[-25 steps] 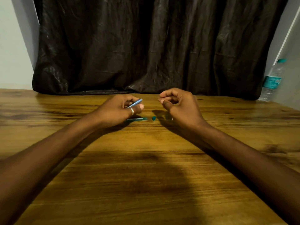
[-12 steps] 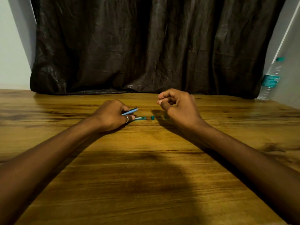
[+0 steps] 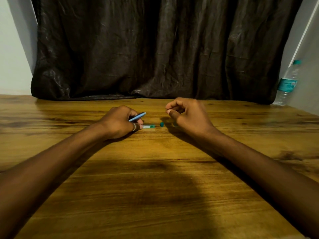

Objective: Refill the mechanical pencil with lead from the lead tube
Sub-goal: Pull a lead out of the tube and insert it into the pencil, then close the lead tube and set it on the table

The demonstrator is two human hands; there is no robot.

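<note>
A: Mechanical pencil (image 3: pixel 137 116) — the blue barrel sits just left of frame centre, clasped in the left hand (image 3: pixel 119 123), its free end poking up and to the right past the knuckles. That hand rests low on the wooden table (image 3: pixel 155 187), fingers curled snug round the barrel.

B: And the lead tube?

A: The lead tube (image 3: pixel 148 126) lies flat on the wood, touching or just beside the left fingertips, pointing right. A small teal cap (image 3: pixel 161 124) sits apart from it, a little further right — so I judge the tube is already open.

B: What about the other hand?

A: The right hand (image 3: pixel 186 114), right of centre, hovers above the table with thumb and forefinger pinched narrow. Whether a lead is between them I cannot tell; it would be too thin to see from the head camera.

B: So which step is this?

A: My guess: the transfer itself. The next move calls for bringing the pinch to the pencil's open end and lining up steadily, since a lead snaps easily.

B: Anything else in the one view?

A: A water bottle (image 3: pixel 287 83) at the right edge, beside a dark curtain (image 3: pixel 155 49) across the top.
</note>
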